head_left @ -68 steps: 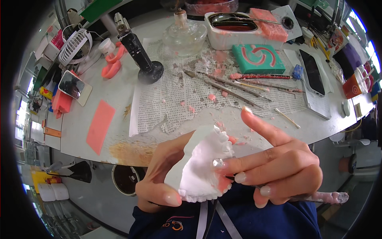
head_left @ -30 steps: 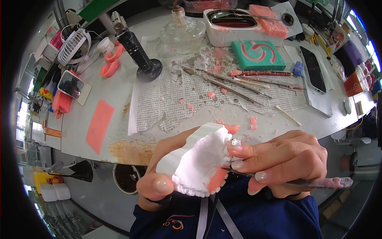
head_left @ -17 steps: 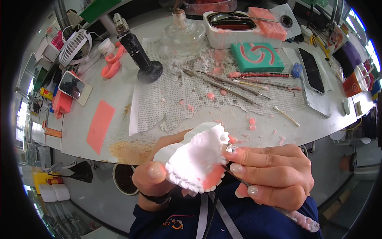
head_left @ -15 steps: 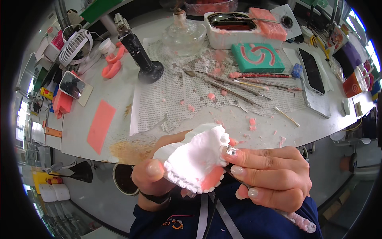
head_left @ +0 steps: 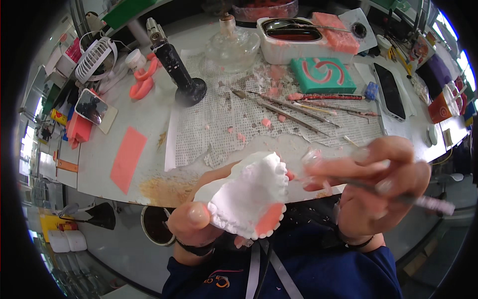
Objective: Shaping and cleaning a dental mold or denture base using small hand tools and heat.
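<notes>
My left hand (head_left: 192,220) grips a white plaster dental cast (head_left: 240,187), thumb pressed on its left rim and the other fingers mostly hidden beneath. Small teeth line the cast's edge, and a patch of pink wax (head_left: 270,219) covers its near right part. To the right of the cast, apart from it, my right hand (head_left: 386,182) is smeared by motion. It holds a slim wax carving tool (head_left: 434,204) across its curled fingers, the pinkish handle sticking out to the right. The tool's working tip is too blurred to make out.
Several metal carving tools (head_left: 291,113) lie on wax-flecked newspaper (head_left: 199,134). Behind stand a black burner (head_left: 174,70), a glass spirit lamp (head_left: 231,45) and a white pot of dark red liquid (head_left: 279,52). A pink wax sheet (head_left: 128,159) lies left; a phone (head_left: 389,89) lies right.
My right hand has moved away from the cast, up and to the right, carrying the carving tool. The cast in my left hand has barely shifted.
</notes>
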{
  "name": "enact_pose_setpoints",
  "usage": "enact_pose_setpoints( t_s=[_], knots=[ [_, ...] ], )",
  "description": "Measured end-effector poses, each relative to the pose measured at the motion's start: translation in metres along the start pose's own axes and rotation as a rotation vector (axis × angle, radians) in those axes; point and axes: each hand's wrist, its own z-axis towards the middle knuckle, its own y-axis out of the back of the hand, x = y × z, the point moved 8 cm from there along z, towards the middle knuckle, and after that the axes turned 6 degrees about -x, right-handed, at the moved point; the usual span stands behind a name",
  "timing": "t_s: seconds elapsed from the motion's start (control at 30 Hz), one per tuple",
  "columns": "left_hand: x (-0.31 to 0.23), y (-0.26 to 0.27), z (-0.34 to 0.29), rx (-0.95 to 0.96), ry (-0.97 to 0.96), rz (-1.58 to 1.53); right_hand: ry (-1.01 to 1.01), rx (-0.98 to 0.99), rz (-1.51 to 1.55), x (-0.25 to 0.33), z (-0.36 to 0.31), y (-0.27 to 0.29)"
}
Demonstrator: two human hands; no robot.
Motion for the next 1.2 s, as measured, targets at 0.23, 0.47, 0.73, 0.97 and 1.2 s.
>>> enact_pose_setpoints(
  t_s=[0.23,0.47,0.73,0.97,1.2],
  knots=[
    [0.003,-0.004,-0.001,-0.034,0.023,0.000,-0.271,0.122,0.085,-0.016,-0.016,-0.005],
    [0.004,0.000,0.002,-0.128,-0.080,0.065,-0.210,0.214,0.047,-0.005,-0.017,-0.015],
    [0.002,-0.002,0.002,-0.125,-0.075,0.103,-0.002,0.285,-0.152,0.006,-0.017,-0.017],
    [0.004,-0.006,0.005,-0.071,-0.093,-0.021,0.230,0.319,-0.275,0.019,-0.019,-0.025],
    [0.018,-0.025,0.004,0.135,0.037,-0.817,0.351,0.396,-0.429,0.029,-0.027,-0.031]
  ],
)
